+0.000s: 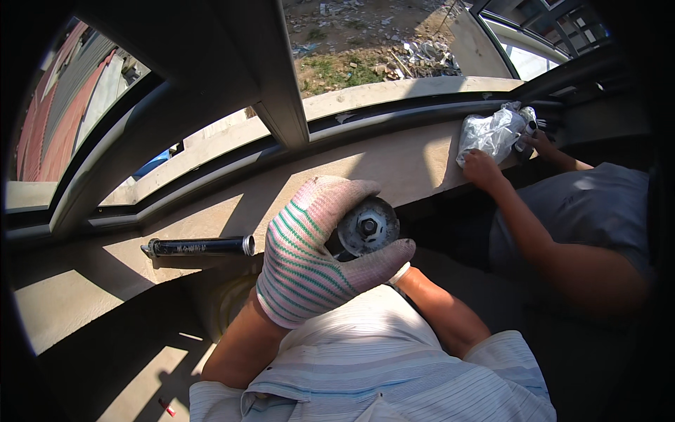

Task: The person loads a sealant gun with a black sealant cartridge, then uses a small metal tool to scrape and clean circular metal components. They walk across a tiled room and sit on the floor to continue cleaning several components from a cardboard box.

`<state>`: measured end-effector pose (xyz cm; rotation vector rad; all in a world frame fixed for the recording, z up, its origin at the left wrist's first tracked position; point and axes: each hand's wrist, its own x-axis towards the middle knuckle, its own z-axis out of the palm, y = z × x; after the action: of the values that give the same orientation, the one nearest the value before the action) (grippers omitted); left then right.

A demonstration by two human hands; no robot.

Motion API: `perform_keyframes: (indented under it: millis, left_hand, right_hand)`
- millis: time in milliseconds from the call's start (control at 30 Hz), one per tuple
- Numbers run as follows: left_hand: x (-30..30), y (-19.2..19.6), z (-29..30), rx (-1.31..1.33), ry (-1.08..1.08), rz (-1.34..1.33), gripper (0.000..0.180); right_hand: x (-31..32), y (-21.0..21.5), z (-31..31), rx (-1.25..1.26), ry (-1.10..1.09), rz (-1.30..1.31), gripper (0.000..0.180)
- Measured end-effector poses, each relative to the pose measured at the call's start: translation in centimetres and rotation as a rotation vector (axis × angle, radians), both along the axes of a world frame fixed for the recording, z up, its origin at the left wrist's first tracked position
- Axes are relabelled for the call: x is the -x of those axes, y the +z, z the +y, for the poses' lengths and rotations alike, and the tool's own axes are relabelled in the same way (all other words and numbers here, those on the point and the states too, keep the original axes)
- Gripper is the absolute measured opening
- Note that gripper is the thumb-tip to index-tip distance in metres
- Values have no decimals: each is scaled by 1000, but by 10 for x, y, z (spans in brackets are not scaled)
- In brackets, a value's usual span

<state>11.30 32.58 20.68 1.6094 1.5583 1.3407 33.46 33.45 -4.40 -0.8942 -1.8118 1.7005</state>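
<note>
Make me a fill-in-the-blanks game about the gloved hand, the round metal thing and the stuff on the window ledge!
1. The left hand wears a knitted glove with green and ____ stripes.
2. That hand grips a round metal disc with a ____ at its centre.
3. The black tube lies on the ledge to the ____ of the gloved hand.
4. Another person's hand rests on a crumpled ____ bag.

Missing words: pink; nut; left; plastic
</note>
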Motion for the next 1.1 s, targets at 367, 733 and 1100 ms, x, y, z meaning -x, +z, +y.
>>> perform_keyframes:
  millis: [367,733,1100]
  left_hand:
    - [-2,-3,1,249,-111,-359,69]
    - [8,-11,-11,301,-157,-813,131]
    - [67,-115,-113,295,347,-752,66]
  right_hand:
    - [15,-5,-7,54,60,47,15]
    - [20,7,-13,-163,19,23,12]
    - [22,19,-32,-60,-118,12,16]
